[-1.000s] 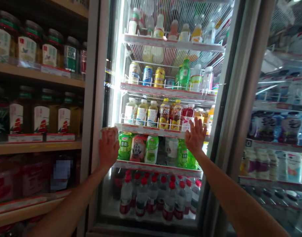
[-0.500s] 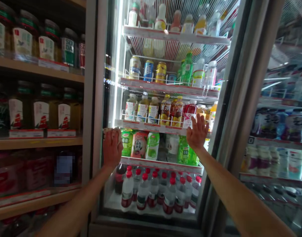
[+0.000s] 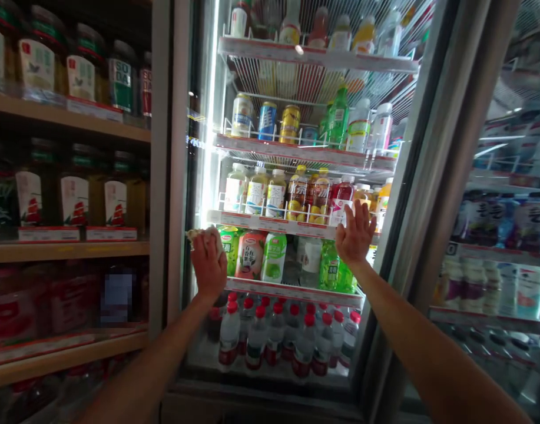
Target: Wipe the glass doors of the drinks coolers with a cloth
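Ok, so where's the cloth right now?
In the head view, the cloth is left of centre, under the left hand, and appears just left of the green bottle beside the pink one.

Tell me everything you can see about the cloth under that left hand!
The cloth is small, pale and crumpled, with soft-looking folds and a yellowish, uneven edge poking out on the left. It looks like fabric. The left hand covers much of it, so its full shape is hidden. It seems to be held up against the fridge's glass door, near the door's left side. Whether it is wet or dry, I can't tell.
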{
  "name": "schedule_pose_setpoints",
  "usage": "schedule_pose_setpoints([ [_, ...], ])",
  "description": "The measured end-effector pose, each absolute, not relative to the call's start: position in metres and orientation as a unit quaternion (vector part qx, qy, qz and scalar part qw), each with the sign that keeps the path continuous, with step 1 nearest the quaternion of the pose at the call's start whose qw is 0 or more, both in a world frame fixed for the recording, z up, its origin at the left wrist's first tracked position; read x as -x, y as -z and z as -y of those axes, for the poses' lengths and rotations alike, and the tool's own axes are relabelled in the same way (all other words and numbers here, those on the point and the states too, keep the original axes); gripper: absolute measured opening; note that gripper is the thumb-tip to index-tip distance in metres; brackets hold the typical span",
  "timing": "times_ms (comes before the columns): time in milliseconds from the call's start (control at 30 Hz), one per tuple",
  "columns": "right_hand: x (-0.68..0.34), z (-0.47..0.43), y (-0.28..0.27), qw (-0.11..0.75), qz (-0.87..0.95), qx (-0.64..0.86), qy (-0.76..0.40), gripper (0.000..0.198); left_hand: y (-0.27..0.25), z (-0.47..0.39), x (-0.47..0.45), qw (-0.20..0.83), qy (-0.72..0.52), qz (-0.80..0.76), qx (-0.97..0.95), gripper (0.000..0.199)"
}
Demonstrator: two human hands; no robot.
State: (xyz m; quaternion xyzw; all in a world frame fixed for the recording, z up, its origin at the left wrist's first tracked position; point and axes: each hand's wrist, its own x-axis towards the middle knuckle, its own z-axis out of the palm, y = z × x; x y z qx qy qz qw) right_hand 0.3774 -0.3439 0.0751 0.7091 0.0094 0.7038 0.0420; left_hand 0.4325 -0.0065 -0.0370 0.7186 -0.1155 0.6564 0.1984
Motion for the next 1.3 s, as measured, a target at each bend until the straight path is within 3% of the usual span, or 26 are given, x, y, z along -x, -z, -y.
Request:
schedule_pose_setpoints([
  [200, -0.377, 0.344, -0.075, 0.047, -0.021, -0.702, -0.71, 0.05, 0.047, 0.032, -0.415, -0.035, -0.576, 0.392, -0.717, 0.055],
  [267, -0.377, 0.344, -0.075, 0.049, -0.021, -0.7, -0.712, 0.05, 0.028, 0.029, -0.419, 0.016, -0.595, 0.334, -0.731, 0.053],
  [367, -0.378, 0.344, -0.075, 0.045, -0.016, -0.703, -0.71, 0.05, -0.008, 0.025, -0.431, 0.175, -0.645, 0.154, -0.728, 0.056],
  [433, -0.378, 0.344, -0.074, 0.041, -0.016, -0.703, -0.71, 0.049, -0.025, 0.032, -0.434, 0.208, -0.659, 0.113, -0.714, 0.057],
  [633, -0.377, 0.344, -0.075, 0.039, -0.028, -0.7, -0.713, 0.049, -0.05, 0.071, -0.419, -0.067, -0.589, 0.422, -0.686, 0.053],
  [700, -0.377, 0.343, -0.075, 0.04, -0.031, -0.698, -0.714, 0.05, -0.065, 0.067, -0.42, -0.014, -0.602, 0.364, -0.711, 0.05],
  [833, -0.376, 0.342, -0.075, 0.042, -0.031, -0.695, -0.717, 0.048, -0.092, 0.047, -0.431, 0.226, -0.644, 0.101, -0.724, 0.052],
  [900, -0.376, 0.342, -0.075, 0.044, -0.034, -0.693, -0.719, 0.047, -0.092, 0.046, -0.432, 0.218, -0.646, 0.115, -0.722, 0.053],
  [1033, -0.376, 0.342, -0.075, 0.041, -0.038, -0.691, -0.72, 0.048, -0.082, 0.056, -0.424, 0.006, -0.622, 0.344, -0.704, 0.051],
  [1100, -0.377, 0.343, -0.075, 0.04, -0.042, -0.689, -0.722, 0.05, -0.085, 0.058, -0.424, -0.041, -0.606, 0.388, -0.693, 0.051],
  [1300, -0.378, 0.342, -0.075, 0.036, -0.036, -0.691, -0.721, 0.05, -0.11, 0.054, -0.432, 0.198, -0.668, 0.137, -0.704, 0.053],
])
